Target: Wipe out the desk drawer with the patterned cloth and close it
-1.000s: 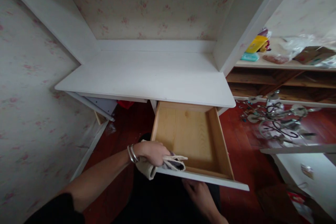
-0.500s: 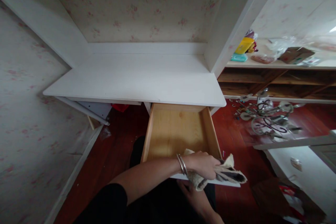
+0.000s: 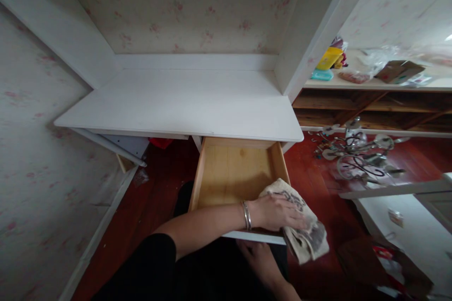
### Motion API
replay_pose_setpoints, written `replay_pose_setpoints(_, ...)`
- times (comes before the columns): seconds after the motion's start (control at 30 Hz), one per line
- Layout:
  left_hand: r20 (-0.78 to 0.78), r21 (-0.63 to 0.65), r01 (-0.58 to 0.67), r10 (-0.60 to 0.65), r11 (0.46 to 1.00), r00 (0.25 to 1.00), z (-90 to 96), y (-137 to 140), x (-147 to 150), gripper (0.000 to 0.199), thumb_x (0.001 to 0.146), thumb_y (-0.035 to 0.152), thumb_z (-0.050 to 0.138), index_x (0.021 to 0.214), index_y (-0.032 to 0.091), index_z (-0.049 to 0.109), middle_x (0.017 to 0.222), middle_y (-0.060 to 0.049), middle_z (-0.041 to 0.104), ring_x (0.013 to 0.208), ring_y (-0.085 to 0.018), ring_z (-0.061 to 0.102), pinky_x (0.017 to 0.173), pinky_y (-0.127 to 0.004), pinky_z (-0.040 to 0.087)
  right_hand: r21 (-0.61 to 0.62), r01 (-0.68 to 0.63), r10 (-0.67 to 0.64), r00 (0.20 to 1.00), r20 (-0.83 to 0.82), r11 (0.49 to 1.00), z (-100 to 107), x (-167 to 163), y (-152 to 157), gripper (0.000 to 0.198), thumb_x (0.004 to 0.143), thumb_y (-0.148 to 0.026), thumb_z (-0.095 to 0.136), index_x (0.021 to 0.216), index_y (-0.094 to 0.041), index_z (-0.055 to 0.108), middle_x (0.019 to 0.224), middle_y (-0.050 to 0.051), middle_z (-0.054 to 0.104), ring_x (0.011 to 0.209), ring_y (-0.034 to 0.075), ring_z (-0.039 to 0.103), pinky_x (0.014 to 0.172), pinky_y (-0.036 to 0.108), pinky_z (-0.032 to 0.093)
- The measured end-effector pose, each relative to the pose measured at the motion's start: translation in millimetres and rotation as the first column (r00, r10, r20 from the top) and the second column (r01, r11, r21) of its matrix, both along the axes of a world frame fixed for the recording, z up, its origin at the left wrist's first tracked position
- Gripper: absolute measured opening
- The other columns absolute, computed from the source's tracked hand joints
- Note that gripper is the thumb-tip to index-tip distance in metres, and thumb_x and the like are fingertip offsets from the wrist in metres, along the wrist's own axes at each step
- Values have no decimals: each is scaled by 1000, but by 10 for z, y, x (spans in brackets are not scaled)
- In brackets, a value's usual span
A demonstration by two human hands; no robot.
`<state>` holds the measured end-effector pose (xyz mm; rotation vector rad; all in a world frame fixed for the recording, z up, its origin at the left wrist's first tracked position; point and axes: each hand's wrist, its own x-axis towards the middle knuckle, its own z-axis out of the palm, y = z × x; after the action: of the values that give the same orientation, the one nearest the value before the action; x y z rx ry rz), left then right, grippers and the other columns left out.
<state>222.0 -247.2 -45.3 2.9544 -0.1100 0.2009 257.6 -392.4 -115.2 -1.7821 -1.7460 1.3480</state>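
My left hand (image 3: 278, 211), with silver bangles at the wrist, reaches across from the left. Its fingers press over a cream cloth (image 3: 310, 240) with dark markings. The cloth drapes over the right side and front corner of a pulled-out wooden drawer (image 3: 229, 174), its loose end hanging outside. The drawer's bare bottom shows, and its front has a white top edge. My right hand (image 3: 261, 261) is just below the drawer front, close to my dark clothing. Its fingers are partly hidden in shadow, and what they hold, if anything, does not show.
The drawer belongs to a white desk (image 3: 197, 103) with an upright frame against floral wallpaper. To the right, a chandelier (image 3: 363, 155) lies on the red-brown floor before a low shelf unit (image 3: 370, 87) with bags and a yellow container (image 3: 329, 59) on top. A white cabinet (image 3: 399, 230) stands nearer.
My left hand has moved slightly right and flattened over the cloth. The bunched cloth has spread out across the drawer's right side. My right hand stays below the drawer front.
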Motion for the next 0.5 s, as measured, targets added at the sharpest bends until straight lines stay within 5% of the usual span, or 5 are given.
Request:
replay_pose_setpoints(0.17,17,105,-59,57,993,998,-308,375,106,40,99,20,39,128,40,58,145,5,51,131,-18,49,103,-40,41,-35,0,1,1000,12,999,42,10,-4,62,98,-61,29,83,-22,75,92,6,75,89,26,66,81,33,43)
replay_pose_setpoints(0.33,28,153,-223,222,963,975,-196,978,350,37,99,19,41,127,34,61,141,-1,55,130,-20,49,107,-42,38,-43,-20,20,1000,5,999,10,29,-8,63,98,-63,29,84,-22,75,90,7,74,94,27,66,85,34,42)
replay_pose_setpoints(0.5,-25,91,-482,486,871,873,-22,1403,604,38,99,21,36,131,28,56,133,-6,59,117,-19,57,89,-34,49,-50,0,0,1000,-2,999,-8,28,0,64,97,-64,30,86,-22,76,95,7,74,98,27,64,89,35,42)
